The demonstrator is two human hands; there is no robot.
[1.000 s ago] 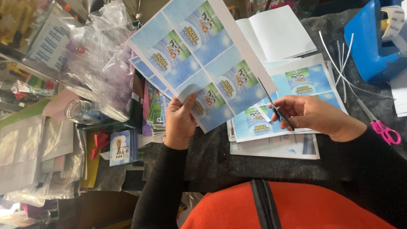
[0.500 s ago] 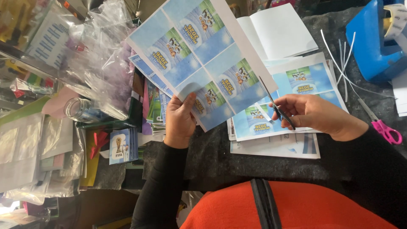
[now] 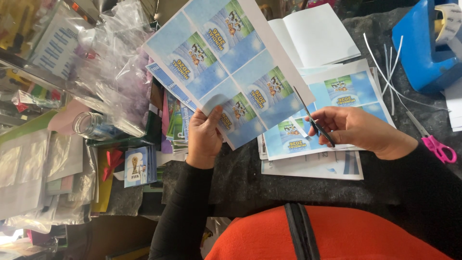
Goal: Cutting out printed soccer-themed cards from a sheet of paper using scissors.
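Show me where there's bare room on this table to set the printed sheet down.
Free: the dark tabletop between the left hand and the stack of printed sheets, toward the near edge. Crowded: plastic bags and a glass jar on the left, the blue tape dispenser and pink-handled scissors on the right.

The big sheet (image 3: 226, 62) is light blue with little green and white pictures and a white edge. The sheets on the table (image 3: 344, 91) have the same blue and green pictures. The scissors blades (image 3: 314, 123) are black. Other scissors (image 3: 438, 148) have bright pink handles. The tape holder (image 3: 421, 45) is bright blue. The table cover (image 3: 250, 178) is black. The folded paper (image 3: 315, 36) is plain white.
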